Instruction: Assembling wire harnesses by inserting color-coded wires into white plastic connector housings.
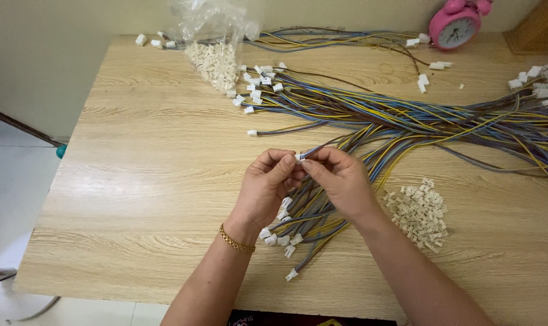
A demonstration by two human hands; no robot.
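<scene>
On the wooden counter (141,181) a long bundle of coloured wires (407,121) fans in from the right. One wire lead (322,147) runs up and to the right away from the right hand (340,178), which pinches it; the left hand (268,181) pinches the small white connector (299,157) at its tip, between both grips.

This looks like a home used for piecework. A wooden table (135,181) stands by a plain wall, carrying a pink alarm clock (456,25), wire bundles (419,118) and a bag of white connectors (213,42).
</scene>
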